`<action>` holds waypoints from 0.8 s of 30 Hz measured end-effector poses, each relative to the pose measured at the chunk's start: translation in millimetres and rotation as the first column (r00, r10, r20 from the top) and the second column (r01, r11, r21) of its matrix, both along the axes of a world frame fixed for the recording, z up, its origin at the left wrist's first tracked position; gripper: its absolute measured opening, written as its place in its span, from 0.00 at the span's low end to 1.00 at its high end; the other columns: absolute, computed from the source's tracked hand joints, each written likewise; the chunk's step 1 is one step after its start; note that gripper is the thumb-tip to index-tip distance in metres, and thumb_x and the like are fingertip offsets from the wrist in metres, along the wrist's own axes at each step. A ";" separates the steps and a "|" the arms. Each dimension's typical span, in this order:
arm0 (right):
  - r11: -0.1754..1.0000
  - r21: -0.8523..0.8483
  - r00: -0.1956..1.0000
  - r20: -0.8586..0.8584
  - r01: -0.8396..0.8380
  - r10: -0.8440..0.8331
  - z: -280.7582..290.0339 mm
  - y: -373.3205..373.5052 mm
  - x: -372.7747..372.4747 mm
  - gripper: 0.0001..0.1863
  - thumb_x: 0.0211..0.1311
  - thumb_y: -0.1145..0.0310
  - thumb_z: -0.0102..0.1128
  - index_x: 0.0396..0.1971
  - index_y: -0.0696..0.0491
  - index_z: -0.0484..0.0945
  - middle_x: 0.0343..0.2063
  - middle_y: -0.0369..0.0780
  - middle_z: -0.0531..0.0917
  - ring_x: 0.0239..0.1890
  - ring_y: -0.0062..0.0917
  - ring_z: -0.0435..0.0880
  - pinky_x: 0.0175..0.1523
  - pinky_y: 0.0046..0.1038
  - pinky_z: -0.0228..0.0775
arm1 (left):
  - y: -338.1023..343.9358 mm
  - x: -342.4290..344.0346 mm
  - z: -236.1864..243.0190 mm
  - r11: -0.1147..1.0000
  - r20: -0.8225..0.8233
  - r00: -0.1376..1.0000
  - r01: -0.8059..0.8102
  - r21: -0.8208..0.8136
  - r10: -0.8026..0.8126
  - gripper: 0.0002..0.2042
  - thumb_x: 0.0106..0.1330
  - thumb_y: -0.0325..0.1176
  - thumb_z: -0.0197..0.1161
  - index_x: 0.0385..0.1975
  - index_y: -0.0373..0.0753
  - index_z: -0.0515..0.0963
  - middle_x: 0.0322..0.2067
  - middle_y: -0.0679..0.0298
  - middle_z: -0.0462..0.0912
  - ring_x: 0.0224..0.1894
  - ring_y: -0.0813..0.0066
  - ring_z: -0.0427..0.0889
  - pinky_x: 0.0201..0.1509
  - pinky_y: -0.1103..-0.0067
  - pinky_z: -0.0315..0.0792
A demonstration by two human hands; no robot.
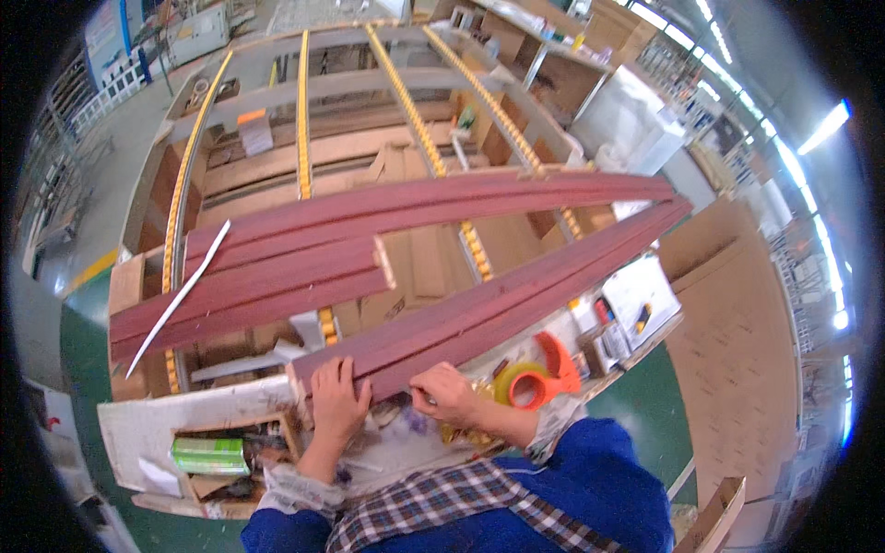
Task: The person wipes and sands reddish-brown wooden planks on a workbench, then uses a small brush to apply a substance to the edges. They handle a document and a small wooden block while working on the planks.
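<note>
My left hand (339, 404) lies with its fingers stretched flat over the left end of a long dark red grooved board (498, 300). This board slants from the near edge up to the far right. Just right of that hand, my right hand (446, 396) is closed, its fingers curled at the board's near edge. Whatever it holds is too small to make out. A second long red board (433, 205) lies farther back, and a shorter red board (267, 286) rests in front of it. Across their left ends lies a thin white strip (180, 297).
Yellow roller tracks (303, 120) run across the wooden frame under the boards. An orange tape dispenser (558, 366) stands right of my right hand, near a white box (636, 290). A wooden compartment at the near left holds a green-and-white pack (208, 455). Large cardboard (737, 341) stands at right.
</note>
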State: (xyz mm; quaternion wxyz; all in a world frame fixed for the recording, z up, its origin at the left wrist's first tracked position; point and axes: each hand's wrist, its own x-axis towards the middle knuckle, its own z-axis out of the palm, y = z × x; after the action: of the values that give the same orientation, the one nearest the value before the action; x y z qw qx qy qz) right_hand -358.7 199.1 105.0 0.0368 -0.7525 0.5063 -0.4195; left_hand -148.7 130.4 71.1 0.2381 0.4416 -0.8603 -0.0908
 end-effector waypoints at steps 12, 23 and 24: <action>0.804 0.502 0.500 0.810 -0.319 -0.307 -8.8 -55.7 -55.3 0.17 0.58 0.79 0.54 0.49 0.58 0.76 0.34 0.33 0.80 0.31 0.13 0.77 0.38 0.20 0.72 | 28.7 -5.1 10.4 0.998 -0.074 0.997 0.023 0.060 -0.018 0.31 0.50 0.49 0.68 0.47 0.30 0.69 0.45 0.46 0.68 0.48 0.46 0.67 0.55 0.60 0.60; 0.775 0.439 0.877 -0.374 0.455 -0.303 -24.0 -88.4 -55.7 0.07 0.59 0.67 0.55 0.34 0.53 0.74 0.31 0.48 0.77 0.37 0.46 0.77 0.40 0.43 0.71 | 43.9 13.1 0.8 0.977 0.079 0.974 0.214 0.013 -0.214 0.17 0.62 0.42 0.58 0.44 0.37 0.72 0.41 0.60 0.71 0.44 0.65 0.70 0.48 0.69 0.65; 0.766 0.442 0.860 -0.429 0.466 -0.276 -29.8 -88.1 -63.2 0.06 0.59 0.68 0.54 0.35 0.53 0.74 0.32 0.48 0.76 0.37 0.45 0.77 0.40 0.43 0.72 | 43.4 15.8 -10.4 0.956 0.073 0.954 0.292 0.004 -0.292 0.16 0.62 0.41 0.58 0.43 0.37 0.72 0.40 0.62 0.71 0.42 0.67 0.71 0.46 0.71 0.65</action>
State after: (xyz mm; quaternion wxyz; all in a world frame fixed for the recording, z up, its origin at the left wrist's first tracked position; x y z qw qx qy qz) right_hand -421.9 111.0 75.2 0.0706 -0.6557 0.7412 -0.1253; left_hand -132.8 173.8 60.7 0.1918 0.3118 -0.9245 -0.1059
